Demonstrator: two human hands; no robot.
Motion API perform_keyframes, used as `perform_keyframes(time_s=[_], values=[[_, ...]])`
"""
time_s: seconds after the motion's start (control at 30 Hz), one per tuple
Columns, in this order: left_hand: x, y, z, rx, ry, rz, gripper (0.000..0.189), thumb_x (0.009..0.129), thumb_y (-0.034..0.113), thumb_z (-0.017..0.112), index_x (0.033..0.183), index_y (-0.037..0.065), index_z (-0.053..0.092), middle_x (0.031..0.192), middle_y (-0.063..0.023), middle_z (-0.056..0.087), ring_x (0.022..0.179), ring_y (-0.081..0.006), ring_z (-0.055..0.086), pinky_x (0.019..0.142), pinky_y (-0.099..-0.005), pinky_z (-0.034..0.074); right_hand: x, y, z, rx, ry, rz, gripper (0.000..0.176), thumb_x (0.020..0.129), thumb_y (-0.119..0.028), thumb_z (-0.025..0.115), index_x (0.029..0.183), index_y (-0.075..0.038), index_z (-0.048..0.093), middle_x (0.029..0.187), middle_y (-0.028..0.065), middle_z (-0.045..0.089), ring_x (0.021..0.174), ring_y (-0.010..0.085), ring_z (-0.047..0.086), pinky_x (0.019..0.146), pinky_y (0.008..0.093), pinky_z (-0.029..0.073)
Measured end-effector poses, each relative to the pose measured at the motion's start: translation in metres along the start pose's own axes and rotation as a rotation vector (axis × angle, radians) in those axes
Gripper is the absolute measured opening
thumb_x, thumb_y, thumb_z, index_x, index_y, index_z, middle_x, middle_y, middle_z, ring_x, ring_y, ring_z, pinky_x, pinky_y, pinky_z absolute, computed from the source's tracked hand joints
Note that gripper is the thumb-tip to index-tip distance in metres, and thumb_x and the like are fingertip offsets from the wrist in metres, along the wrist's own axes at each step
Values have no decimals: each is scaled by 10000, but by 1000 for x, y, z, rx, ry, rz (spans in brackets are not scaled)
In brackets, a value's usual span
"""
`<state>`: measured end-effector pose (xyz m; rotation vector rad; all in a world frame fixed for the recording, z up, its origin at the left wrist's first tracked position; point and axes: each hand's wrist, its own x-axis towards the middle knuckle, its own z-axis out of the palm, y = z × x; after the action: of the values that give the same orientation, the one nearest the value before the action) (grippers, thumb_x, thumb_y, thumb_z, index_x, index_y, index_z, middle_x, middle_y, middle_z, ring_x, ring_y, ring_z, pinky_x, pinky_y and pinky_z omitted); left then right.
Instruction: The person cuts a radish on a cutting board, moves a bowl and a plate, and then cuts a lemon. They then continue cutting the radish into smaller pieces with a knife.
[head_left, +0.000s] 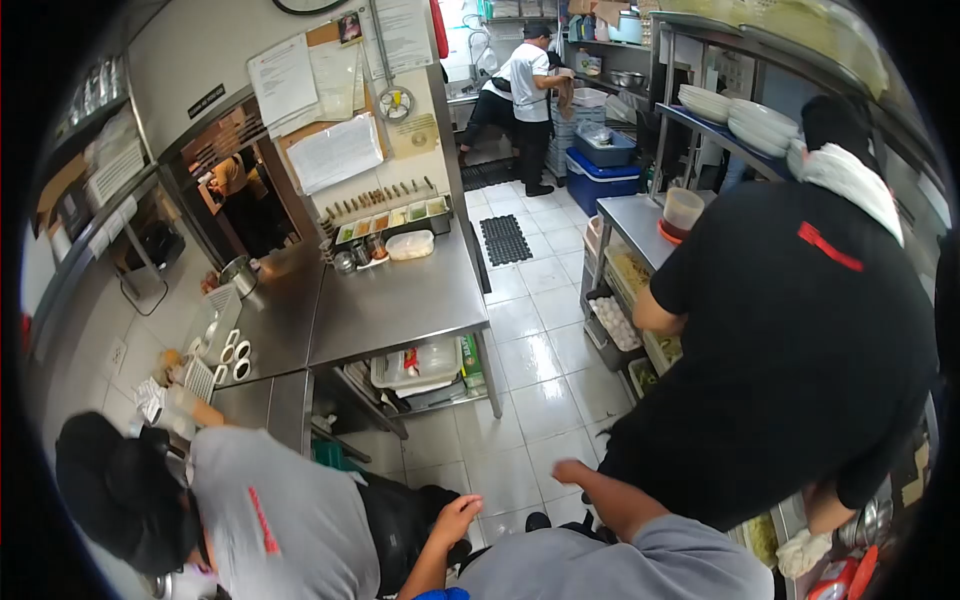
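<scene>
My left hand (458, 520) is low in the middle of the head view, its fingers loosely bent and a little apart, with nothing seen in it. It is close to the dark trousers of a person in a grey shirt (285, 510). My right hand (572, 471) hangs over the tiled floor (545, 395) with its fingers curled in; nothing shows in it. Beside it on the right stands a person in a black shirt (790, 330). Neither hand touches a work surface.
A steel table (400, 300) at the left holds a row of ingredient pans (395, 222). At right are a steel counter (640, 225), stacked white plates (760, 125) and an egg tray (613, 322). A black mat (505, 240), blue cooler (600, 178) and a person in white (530, 85) are farther back.
</scene>
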<state>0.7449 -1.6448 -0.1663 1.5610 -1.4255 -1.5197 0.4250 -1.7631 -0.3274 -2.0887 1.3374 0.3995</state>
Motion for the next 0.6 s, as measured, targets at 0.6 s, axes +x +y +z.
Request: perform_keyframes(time_s=[0.6], values=[[324,153,-119,156,305,341,225,902,199,611,1049,41,671,1013,-94,652,920,-198,628,791,-302,492,199,138,-224,51,88,195,382,865,-375,555,1044,-62,682,1005,175,683,928,381,639,861,449,498]])
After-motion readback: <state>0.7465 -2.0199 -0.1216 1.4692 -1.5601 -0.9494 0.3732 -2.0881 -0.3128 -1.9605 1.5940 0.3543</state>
